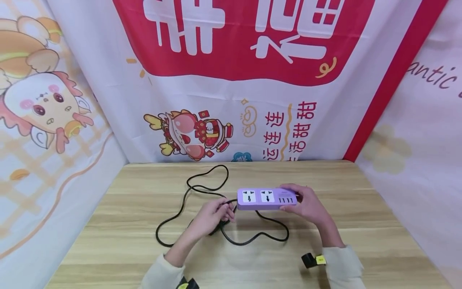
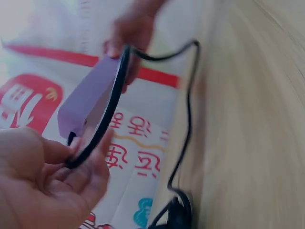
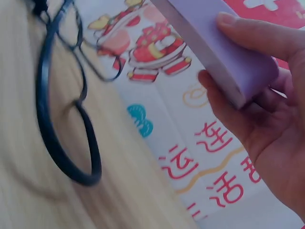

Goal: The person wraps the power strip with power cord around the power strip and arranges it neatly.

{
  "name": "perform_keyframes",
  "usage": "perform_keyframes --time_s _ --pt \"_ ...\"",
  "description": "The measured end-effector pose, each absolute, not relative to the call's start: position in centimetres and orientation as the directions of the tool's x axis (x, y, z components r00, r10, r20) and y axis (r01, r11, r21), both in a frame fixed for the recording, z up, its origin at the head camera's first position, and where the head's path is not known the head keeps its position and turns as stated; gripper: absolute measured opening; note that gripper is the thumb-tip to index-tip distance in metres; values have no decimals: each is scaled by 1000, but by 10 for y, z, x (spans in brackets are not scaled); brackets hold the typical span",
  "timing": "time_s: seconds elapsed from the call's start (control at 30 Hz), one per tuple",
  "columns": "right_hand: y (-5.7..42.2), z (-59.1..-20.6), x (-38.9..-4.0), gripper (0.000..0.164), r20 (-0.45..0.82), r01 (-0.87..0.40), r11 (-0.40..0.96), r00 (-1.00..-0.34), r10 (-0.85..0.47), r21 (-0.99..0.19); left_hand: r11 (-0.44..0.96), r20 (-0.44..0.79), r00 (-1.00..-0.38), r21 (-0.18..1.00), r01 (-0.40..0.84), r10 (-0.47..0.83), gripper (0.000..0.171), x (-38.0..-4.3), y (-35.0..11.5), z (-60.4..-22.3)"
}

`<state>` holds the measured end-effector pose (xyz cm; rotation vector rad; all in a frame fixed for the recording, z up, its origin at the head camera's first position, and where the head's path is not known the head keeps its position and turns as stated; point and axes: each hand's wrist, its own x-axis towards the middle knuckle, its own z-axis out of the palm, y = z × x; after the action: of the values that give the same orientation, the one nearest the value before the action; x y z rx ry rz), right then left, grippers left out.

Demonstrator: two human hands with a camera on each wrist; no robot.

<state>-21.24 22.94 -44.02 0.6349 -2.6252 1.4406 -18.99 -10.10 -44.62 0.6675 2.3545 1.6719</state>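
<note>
A purple power strip (image 1: 258, 196) is held up over the table, its two white sockets and a row of USB ports facing up. My right hand (image 1: 309, 205) grips its right end, with the thumb on one face and fingers on the other in the right wrist view. Out of the strip's left end comes a black cable (image 2: 112, 102). Close to that end, my left hand (image 1: 213, 214) pinches the cable between thumb and fingers. A dark plug-like lump (image 2: 177, 213) on the cable hangs below the left hand, partly hidden by it in the head view.
Loose loops of the cable spread over the wooden table (image 1: 361, 241) on both sides of the left hand. Printed cloth walls stand at the back (image 1: 325, 136), left (image 1: 90, 160) and right (image 1: 415, 180). Both wrists wear black straps with yellow tags.
</note>
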Motion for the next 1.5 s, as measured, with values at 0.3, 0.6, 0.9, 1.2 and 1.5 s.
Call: perform_keyframes --time_s 0.3,0.6,0.9,1.2,1.5 --pt "217 -421 -213 56 259 -262 241 -965 -44 -935 -445 155 -837 888 -115 525 21 -185 -109 -420" --pt "180 -397 -209 54 178 -178 33 -984 -16 -983 -437 374 -727 892 113 575 28 -189 -81 -416" --pt "167 -396 -204 28 323 -247 -249 -886 -334 -936 -266 420 -619 906 329 664 78 -204 -83 -424" --pt "184 -399 -205 36 449 -383 -238 -708 -545 -893 185 330 -643 780 598 691 41 -197 -93 -414" --pt "194 -394 -202 43 397 -482 -12 -708 -583 -876 560 592 -510 117 820 624 8 -209 -101 -409"
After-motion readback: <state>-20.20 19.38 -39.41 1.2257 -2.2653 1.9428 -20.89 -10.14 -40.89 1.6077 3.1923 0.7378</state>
